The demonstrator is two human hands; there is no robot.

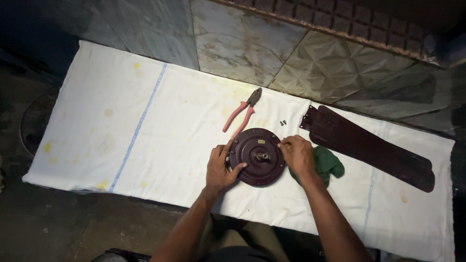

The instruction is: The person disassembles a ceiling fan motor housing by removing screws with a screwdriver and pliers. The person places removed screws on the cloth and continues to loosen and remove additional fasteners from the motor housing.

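A white cloth point(145, 126) covers the desk by a tiled wall. Both hands clasp the round dark fan motor point(257, 156) at mid-cloth: left hand point(221, 167) and right hand point(297, 154) each grip its rim. The tiny screws point(283, 122) nearby could easily roll off and get lost

Pliers point(241, 115), fan blades point(369, 145) (dark), green rag point(330, 164)

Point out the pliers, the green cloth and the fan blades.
pliers point(241, 115): head view, on the pink handles just below the pivot.
green cloth point(330, 164): head view, on the fold showing beside the right hand.
fan blades point(369, 145): head view, mid-length on the top dark blade.
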